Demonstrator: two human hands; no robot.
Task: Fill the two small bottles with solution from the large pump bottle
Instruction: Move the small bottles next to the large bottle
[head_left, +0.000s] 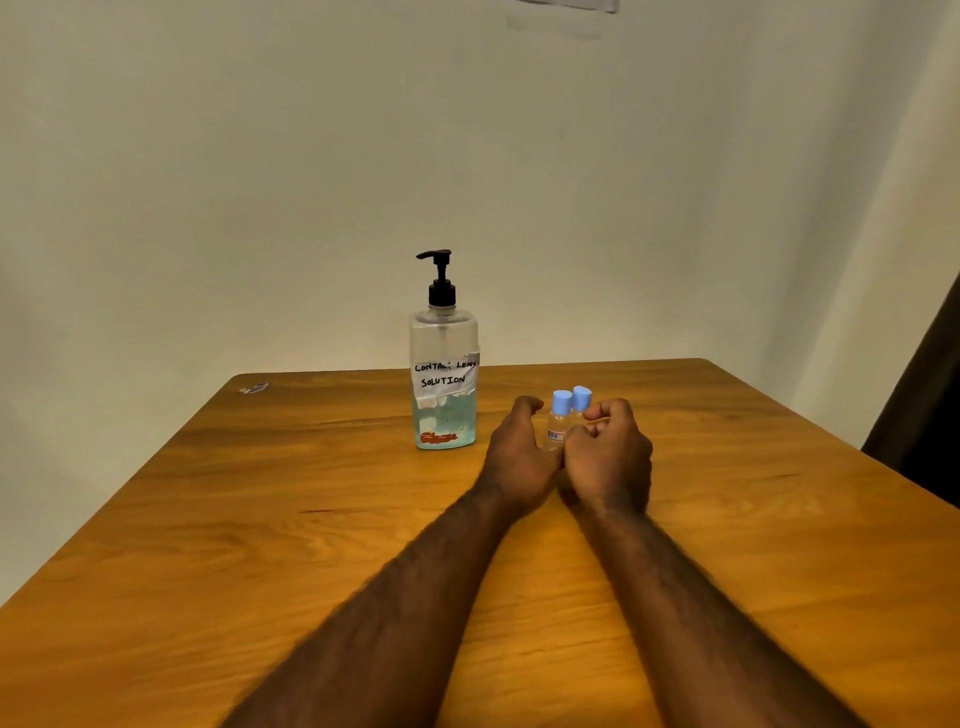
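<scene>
Basically at start: front small bottle (557, 426) & rear small bottle (581, 399) capped, side by side on table (260, 519), just right of pump bottle (444, 364). Our left hand (519, 454) & right hand (610, 460) curl around them; can't tell if gripping. Uncapping + filling all pending.

— Anything legible there?

— One thing. The white paper label (445, 375) on the pump bottle (443, 332) says, in black handwriting, "CONTACT LENS" and under it "SOLUTION".

— The red print (439, 438) at that bottle's foot?

— Too smeared. The blue-printed tag (555, 435) on the nearer small bottle (558, 418) is too tiny, as is the sticker (254, 387) at the far left corner of the table (311, 519).
</scene>
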